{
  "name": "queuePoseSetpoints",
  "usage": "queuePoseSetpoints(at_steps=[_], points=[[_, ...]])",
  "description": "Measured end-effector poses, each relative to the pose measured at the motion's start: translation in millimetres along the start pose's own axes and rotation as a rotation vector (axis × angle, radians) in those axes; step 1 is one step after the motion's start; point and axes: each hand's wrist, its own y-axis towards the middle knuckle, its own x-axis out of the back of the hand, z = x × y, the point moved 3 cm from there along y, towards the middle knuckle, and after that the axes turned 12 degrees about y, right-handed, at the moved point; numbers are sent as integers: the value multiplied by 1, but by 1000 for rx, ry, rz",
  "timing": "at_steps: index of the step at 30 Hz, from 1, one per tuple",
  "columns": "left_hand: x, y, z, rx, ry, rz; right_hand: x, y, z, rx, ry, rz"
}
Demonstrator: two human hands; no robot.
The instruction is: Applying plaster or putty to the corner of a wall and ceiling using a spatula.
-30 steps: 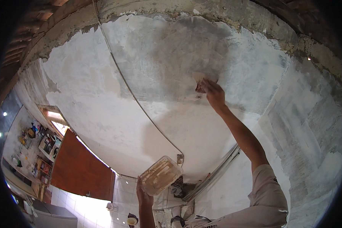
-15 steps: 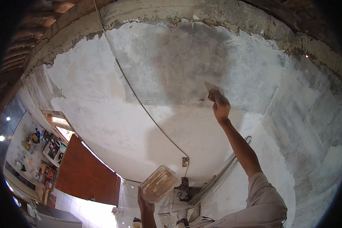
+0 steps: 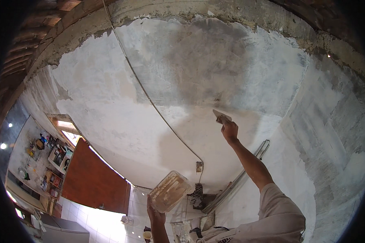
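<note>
My right hand (image 3: 230, 129) is raised at the wall, its fingers wrapped round a putty knife (image 3: 220, 113). The knife's flat blade points up and to the left, at or near the wall's surface; whether it touches cannot be made out. Low in the view, my left hand (image 3: 155, 214) grips the side of a shallow rectangular plastic tub (image 3: 172, 191), tilted, with pale filler smeared inside. The wall (image 3: 121, 93) has uneven white and grey patches, and my shadow falls across its middle.
A cable (image 3: 150, 99) runs down the wall to a socket box (image 3: 199, 166). Long metal bars (image 3: 239, 178) lean in the right corner. At left are a reddish-brown door (image 3: 94, 178), crowded shelves (image 3: 54, 160) and a grey cabinet (image 3: 65, 231). Rough concrete (image 3: 158, 10) edges the wall's top.
My right hand has moved down the wall with the putty knife, slightly to the left. My left hand keeps the tub in nearly the same place.
</note>
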Motion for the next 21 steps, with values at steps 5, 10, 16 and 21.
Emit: queuePoseSetpoints(at_steps=[5,10,16,21], points=[[1,2,5,3,8,-1,-10,10,51,507,128,-205],[5,13,25,-118,207,88,-43,41,39,605,56,-285],[7,12,23,-49,63,105,-70,3,51,416,72,71],[7,10,22,-28,105,48,33,40,105,602,268,-424]])
